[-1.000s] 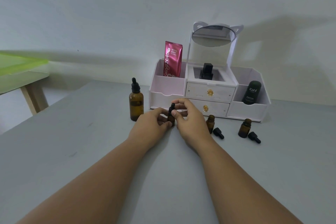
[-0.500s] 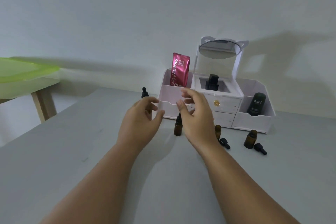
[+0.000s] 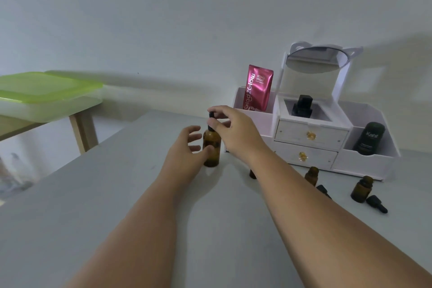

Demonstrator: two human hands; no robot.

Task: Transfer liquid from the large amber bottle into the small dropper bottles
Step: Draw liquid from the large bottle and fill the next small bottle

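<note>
Right hand (image 3: 236, 133): grip pinched on the black dropper cap (image 3: 211, 119) of the large amber bottle (image 3: 211, 147). Left hand (image 3: 187, 147): grip loosely spread, thumb at the bottle's lower side. Bottle: upright on grey worktop (image 3: 93, 206). Two uncapped small dropper bottles (image 3: 361, 189), loose droppers (image 3: 376, 204): right, before white organiser (image 3: 311, 147).

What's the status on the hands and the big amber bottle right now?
Left hand open, fingers at large amber glass bottle, upright on grey table. Right hand pinching its black dropper cap. Nothing in the way.
</note>
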